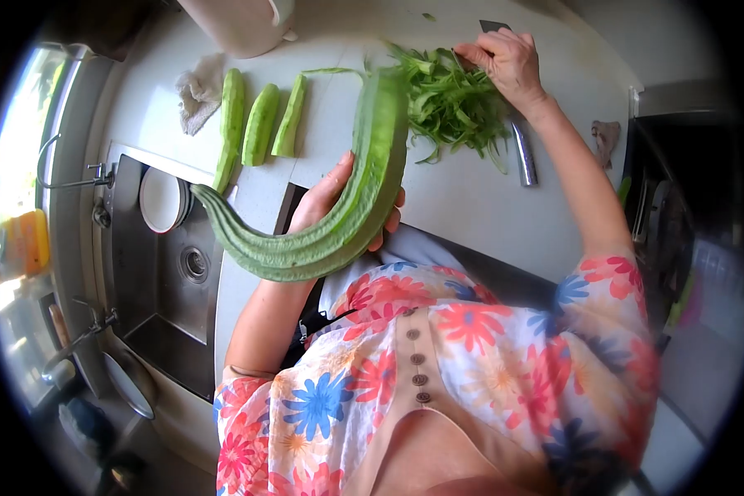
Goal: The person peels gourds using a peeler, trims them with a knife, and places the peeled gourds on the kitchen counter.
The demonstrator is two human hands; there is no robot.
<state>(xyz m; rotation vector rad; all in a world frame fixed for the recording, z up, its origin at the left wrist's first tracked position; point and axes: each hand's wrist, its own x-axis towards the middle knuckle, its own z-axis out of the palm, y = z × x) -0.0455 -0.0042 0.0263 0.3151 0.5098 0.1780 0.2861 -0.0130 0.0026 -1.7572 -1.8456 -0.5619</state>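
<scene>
A long, curved, ridged green gourd rests in my left hand, whose fingers wrap round its middle. Its upper part looks paler and peeled; the lower end has dark ridges. At the upper right, my right hand is closed over a pile of green peelings, pinching something small that I cannot make out. A silver handle shows below my right wrist, and a dark flat tip sticks out above the hand. Three pale green gourd pieces lie side by side on the counter.
A crumpled cloth lies left of the pieces, and a pale jug stands behind. At the left, a metal sink holds stacked white dishes, with a tap beside it. Another small cloth lies at the right.
</scene>
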